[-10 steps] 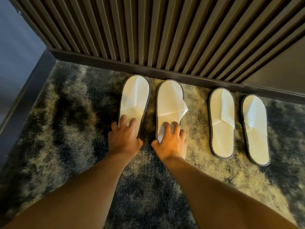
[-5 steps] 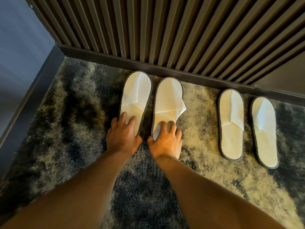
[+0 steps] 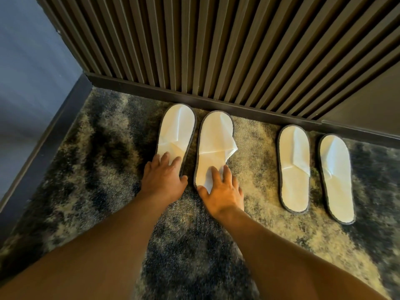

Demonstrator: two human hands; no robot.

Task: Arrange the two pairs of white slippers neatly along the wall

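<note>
Two pairs of flat white slippers with dark edging lie on the carpet, toes towards the slatted wall. In the left pair, the outer slipper [image 3: 176,131] has my left hand [image 3: 162,178] resting flat on its heel. The inner slipper [image 3: 214,146] carries my right hand [image 3: 220,191] on its heel, and its folded upper sticks out past its right edge. The right pair lies apart from my hands: one slipper [image 3: 294,169] and, at the far right, another slipper [image 3: 336,178], angled slightly.
A dark slatted wall [image 3: 216,50] with a dark skirting board [image 3: 194,100] runs behind the slippers. A blue-grey wall [image 3: 28,72] closes the left side, forming a corner. The floor is mottled dark and beige carpet [image 3: 108,159].
Both hands stay on the heels of the left pair. The two left slippers have drawn closer together and nearer the skirting. The view shifted a little, and the right pair has not moved.
</note>
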